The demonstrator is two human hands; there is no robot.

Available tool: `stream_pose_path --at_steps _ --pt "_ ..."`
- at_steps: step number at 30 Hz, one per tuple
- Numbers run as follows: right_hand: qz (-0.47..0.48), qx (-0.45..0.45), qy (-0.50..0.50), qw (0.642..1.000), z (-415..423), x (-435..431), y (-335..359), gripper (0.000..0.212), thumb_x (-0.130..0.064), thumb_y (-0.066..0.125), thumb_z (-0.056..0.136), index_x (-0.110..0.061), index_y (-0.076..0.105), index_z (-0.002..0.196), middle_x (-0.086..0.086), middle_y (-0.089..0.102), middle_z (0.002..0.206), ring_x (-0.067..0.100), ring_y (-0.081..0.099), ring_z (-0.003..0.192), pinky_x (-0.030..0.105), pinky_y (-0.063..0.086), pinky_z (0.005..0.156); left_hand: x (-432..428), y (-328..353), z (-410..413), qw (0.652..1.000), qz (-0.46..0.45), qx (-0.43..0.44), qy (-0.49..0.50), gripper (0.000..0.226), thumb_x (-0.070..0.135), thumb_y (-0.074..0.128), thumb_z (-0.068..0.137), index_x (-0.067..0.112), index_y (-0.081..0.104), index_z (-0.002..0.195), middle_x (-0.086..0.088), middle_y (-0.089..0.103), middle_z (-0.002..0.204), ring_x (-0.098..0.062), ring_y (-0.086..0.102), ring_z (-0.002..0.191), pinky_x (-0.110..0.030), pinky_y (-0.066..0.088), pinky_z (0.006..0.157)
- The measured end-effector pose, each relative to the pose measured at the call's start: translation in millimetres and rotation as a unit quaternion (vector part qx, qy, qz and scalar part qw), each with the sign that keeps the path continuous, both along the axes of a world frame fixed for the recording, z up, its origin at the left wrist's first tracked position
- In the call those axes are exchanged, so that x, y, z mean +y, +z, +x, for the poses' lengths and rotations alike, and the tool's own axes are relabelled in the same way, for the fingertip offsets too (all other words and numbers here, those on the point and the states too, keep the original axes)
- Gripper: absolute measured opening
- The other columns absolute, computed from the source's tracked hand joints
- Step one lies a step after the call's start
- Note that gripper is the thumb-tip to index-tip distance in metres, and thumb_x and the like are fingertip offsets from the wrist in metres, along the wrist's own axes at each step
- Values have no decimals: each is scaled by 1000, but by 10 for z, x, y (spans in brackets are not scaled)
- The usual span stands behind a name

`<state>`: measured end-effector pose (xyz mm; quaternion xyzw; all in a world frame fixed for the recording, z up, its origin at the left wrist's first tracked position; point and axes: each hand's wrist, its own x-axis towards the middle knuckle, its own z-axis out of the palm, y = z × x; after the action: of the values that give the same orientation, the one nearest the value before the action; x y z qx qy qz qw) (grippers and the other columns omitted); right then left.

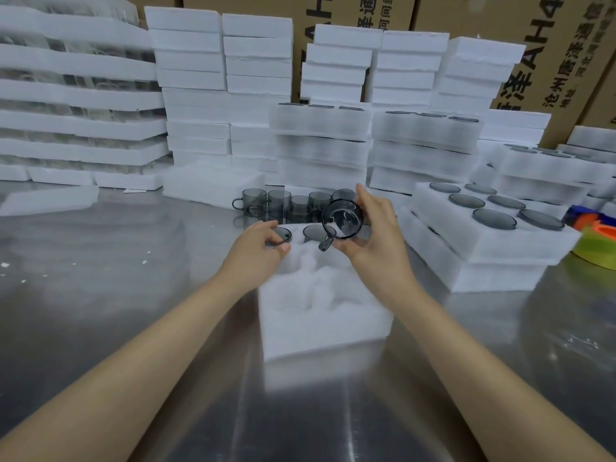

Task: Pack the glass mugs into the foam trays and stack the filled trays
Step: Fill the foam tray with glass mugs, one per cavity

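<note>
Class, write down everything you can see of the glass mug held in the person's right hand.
The glass mug is smoky grey, see-through, cylindrical and empty, with a loop handle. It is tipped on its side, its open mouth facing the camera and its handle pointing down and to the left. The right hand grips its right side, thumb beneath, holding it over the far end of the white foam tray. It seems clear of the tray.

Steel table (100, 295) reflecting overhead light and carrying scattered white crumbs (145, 261) at its left, brown cardboard boxes (550, 45) bearing black printed characters standing along the back, and a green roll (591, 253), an orange roll (605, 231) and a blue item (581, 213) lying together at the right edge.
</note>
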<state>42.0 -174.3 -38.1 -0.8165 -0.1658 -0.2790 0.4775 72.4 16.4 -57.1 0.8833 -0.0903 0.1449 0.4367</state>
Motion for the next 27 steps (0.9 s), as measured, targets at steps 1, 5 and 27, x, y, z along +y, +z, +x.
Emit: stream_pose_path --at_steps 1,5,27 --pt "-3 -7 5 1000 -7 7 8 76 7 73 74 -12 43 141 -4 40 121 5 45 114 15 35 105 1 0 0 1000 -1 0 0 10 13 60 91 5 64 86 -2 43 146 -10 33 137 -9 19 93" --pt "8 -48 16 999 -44 24 38 62 8 76 68 -16 58 122 -7 39 114 -2 47 106 6 36 94 -4 7 -10 1000 -3 0 2 9 14 60 91 7 63 85 -1 43 146 -10 33 137 -7 19 91" --pt "-167 41 -4 985 -33 -9 -10 22 -27 67 79 -27 62 100 -15 43 108 7 52 93 28 46 84 -4 -5 -1 1000 -10 -3 0 9 13 61 91 6 65 87 -3 44 146 -10 33 137 -7 19 91"
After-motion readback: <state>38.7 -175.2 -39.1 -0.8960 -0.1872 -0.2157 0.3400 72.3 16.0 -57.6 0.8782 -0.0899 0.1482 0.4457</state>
